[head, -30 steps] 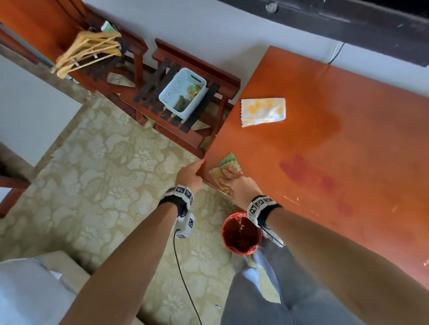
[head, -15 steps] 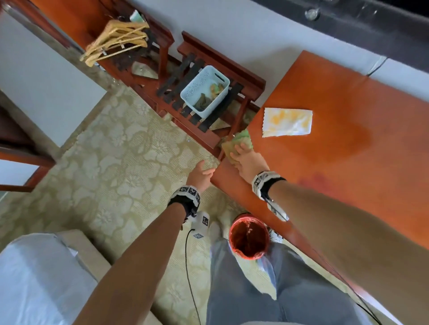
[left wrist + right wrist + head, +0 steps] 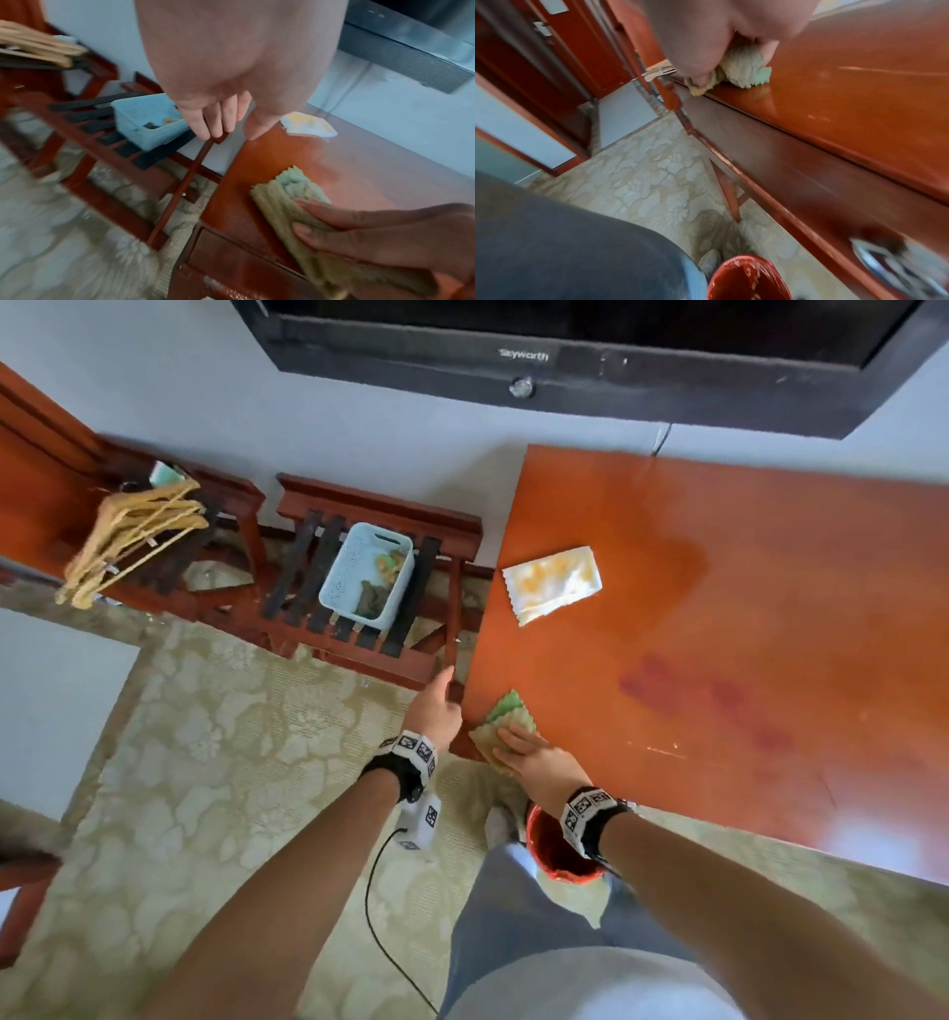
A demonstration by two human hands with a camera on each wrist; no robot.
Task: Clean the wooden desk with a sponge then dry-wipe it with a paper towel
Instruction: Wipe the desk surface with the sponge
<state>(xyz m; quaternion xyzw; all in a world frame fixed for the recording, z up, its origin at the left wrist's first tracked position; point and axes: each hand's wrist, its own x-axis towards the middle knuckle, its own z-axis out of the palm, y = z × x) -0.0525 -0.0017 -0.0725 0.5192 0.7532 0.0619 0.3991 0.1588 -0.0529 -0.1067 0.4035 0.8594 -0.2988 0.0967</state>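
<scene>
The wooden desk [image 3: 719, 588] fills the right of the head view. A yellow-green sponge [image 3: 500, 729] lies at its front-left corner, slightly over the front edge [image 3: 698, 89]. My right hand [image 3: 529, 755] grips the sponge [image 3: 290, 194], fingers on top and thumb at its side. My left hand [image 3: 436, 706] hangs open just left of the desk's edge, with straight fingers [image 3: 218, 121] close to the top of a rack post. A white paper towel [image 3: 552, 582] with yellow marks lies flat near the desk's left edge, farther back. Dark reddish stains [image 3: 719, 701] mark the desk's middle.
A red bucket [image 3: 554, 855] stands on the carpet under my right wrist, by my leg. Left of the desk is a slatted wooden rack [image 3: 380, 516] with a pale blue basket [image 3: 367, 575]. Wooden hangers [image 3: 133, 531] hang farther left. A television [image 3: 565, 351] is on the wall.
My right hand slid the sponge back along the desk's left edge, then returned it to the front-left corner. My left hand stayed beside the edge.
</scene>
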